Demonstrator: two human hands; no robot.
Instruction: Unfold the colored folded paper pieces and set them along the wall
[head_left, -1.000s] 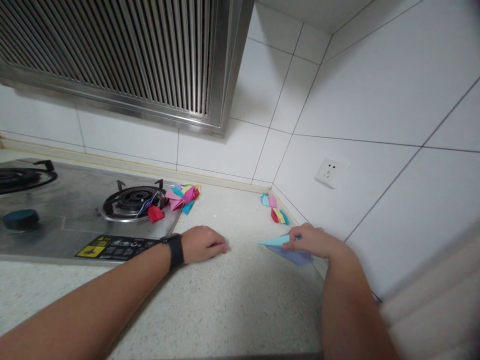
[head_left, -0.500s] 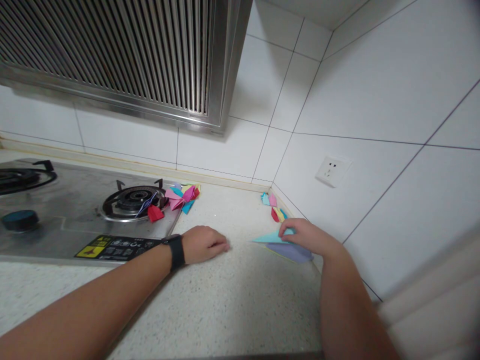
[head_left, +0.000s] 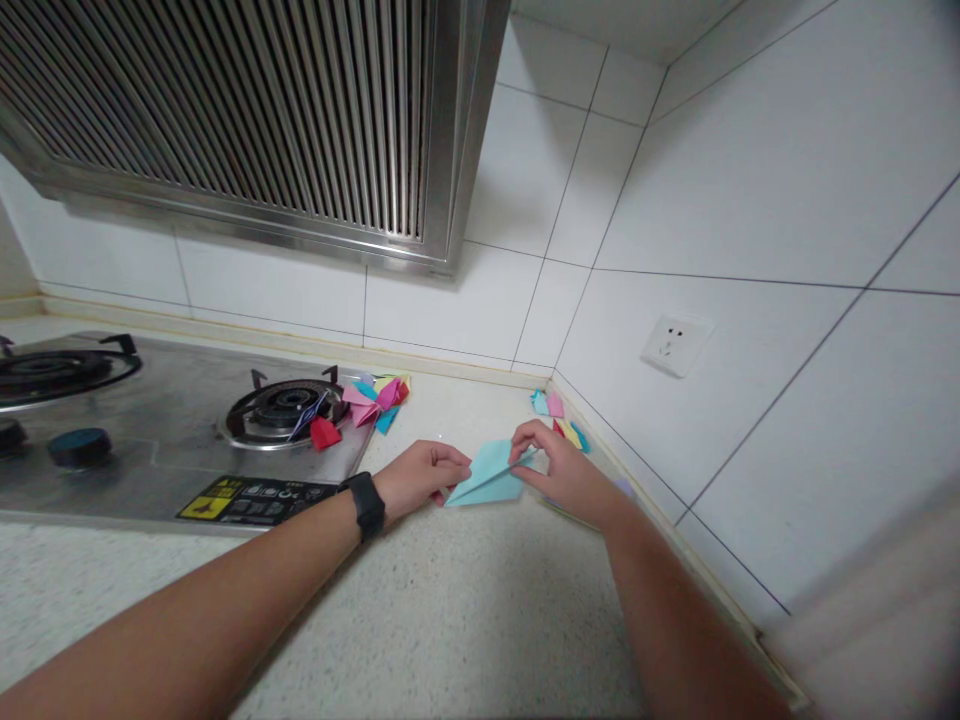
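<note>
A light-blue sheet of folded paper with a diagonal crease is held just over the counter between my two hands. My left hand, with a black watch on the wrist, pinches its left edge. The fingers of my right hand are closed on its right side. Beneath my right forearm lies a purple paper with a yellowish edge, mostly covered. Beyond my right hand, small folded papers in blue, pink, red and yellow rest along the wall.
At the left is a steel gas stove; a pile of colourful folded papers overlaps its right edge near a burner. A range hood hangs above. A wall socket is on the right tiled wall.
My right hand has lifted the light-blue paper off the purple paper and brought it leftward. My left hand, earlier resting on the counter, now grips its left edge.
</note>
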